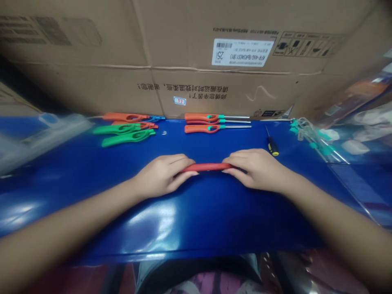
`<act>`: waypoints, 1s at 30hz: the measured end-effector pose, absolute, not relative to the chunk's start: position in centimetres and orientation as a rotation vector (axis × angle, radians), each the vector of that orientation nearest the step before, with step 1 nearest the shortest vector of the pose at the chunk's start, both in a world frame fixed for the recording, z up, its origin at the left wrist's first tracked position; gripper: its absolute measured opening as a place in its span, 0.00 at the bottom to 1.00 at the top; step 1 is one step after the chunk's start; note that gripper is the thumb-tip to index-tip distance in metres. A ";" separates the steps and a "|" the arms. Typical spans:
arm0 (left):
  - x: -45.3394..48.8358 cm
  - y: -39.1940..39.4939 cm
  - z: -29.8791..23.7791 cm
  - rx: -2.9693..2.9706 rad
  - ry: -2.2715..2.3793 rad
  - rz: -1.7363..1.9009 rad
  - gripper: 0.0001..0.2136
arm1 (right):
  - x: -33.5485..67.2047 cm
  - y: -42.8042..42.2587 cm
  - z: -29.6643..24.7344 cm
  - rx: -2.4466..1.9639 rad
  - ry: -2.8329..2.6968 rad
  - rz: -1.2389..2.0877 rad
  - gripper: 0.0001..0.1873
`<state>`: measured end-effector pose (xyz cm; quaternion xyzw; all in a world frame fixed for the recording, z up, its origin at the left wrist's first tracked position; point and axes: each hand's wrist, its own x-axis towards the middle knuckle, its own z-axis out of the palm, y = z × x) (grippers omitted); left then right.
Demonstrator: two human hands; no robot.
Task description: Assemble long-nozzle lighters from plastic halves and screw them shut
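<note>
A red-orange plastic lighter casing [208, 167] is stretched level between my two hands above the blue tabletop. My left hand [167, 173] pinches its left end between thumb and fingers. Its right end is gripped the same way by my right hand [252, 169]. The fingers cover both ends, so only the narrow middle shows. Beyond the hands lie several orange stick lighters [200, 129] with metal tubes. Orange casings [125, 117] and green casings [127, 138] rest at the back left. A black and yellow screwdriver [272, 145] lies behind my right hand.
A large cardboard box [183, 49] stands upright along the back of the blue table [214, 220]. Metal tubes with teal parts [318, 141] lie at the right, near plastic bags [364, 110]. A blurred clear plastic container [52, 134] is at the left.
</note>
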<state>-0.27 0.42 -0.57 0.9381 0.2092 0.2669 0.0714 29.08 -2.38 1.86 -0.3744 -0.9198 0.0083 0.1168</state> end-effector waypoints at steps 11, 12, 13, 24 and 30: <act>0.0 0.7 -0.9 2.760 0.760 0.580 0.15 | 28.9 -2.0 1.5 -1.144 -2.728 0.043 0.15; -0.2 0.9 -1.0 2.754 0.780 0.586 0.16 | 29.2 -1.8 1.5 -1.167 -2.723 0.025 0.15; -0.3 1.2 -1.1 2.749 0.799 0.602 0.16 | 29.5 -1.5 1.5 -1.189 -2.716 -0.002 0.17; -1.0 1.6 -0.4 2.700 0.814 0.724 0.13 | 31.1 -0.5 2.0 -1.076 -2.618 -0.155 0.12; 0.2 0.1 -0.1 2.365 0.850 0.741 0.11 | 29.7 -1.0 1.0 -0.789 -2.596 -0.418 0.14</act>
